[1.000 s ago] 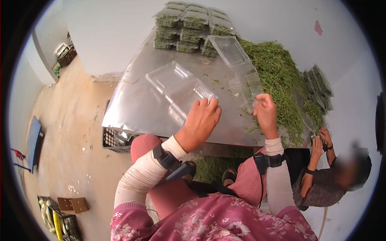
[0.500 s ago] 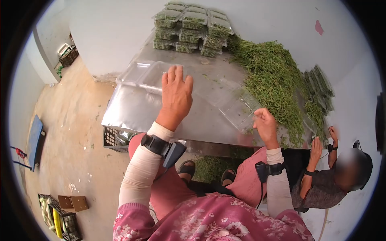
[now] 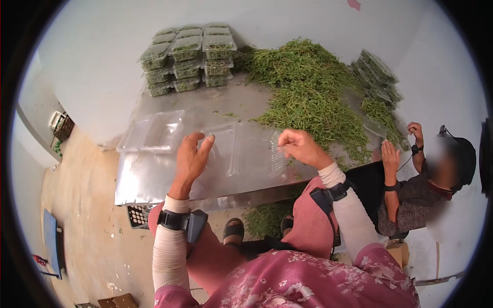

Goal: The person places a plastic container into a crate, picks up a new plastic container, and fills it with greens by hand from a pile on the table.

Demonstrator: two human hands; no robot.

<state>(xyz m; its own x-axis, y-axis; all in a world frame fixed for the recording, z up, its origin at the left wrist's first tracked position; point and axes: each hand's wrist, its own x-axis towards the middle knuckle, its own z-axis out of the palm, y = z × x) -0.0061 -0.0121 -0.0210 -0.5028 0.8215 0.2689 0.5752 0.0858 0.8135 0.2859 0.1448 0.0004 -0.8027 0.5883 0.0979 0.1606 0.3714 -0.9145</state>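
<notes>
An open clear plastic clamshell container (image 3: pixel 241 149) lies flat on the metal table (image 3: pixel 154 179) in front of me. My left hand (image 3: pixel 192 156) rests at its left edge, fingers spread and fingertips touching the plastic. My right hand (image 3: pixel 298 146) is closed on the container's right edge, beside the pile of cut green herbs (image 3: pixel 308 92). A second empty clear container (image 3: pixel 151 133) lies open further left on the table, apart from both hands.
Stacked clear containers filled with herbs (image 3: pixel 187 56) stand at the table's far left corner, and another stack (image 3: pixel 377 77) lies at the far right. A seated co-worker (image 3: pixel 411 179) works at the right end, hands by the herbs. A crate (image 3: pixel 137 215) sits under the table.
My left hand set one container down at the left and came back to the container in front of me. My right hand lowered that container flat onto the table. The view shifted right.
</notes>
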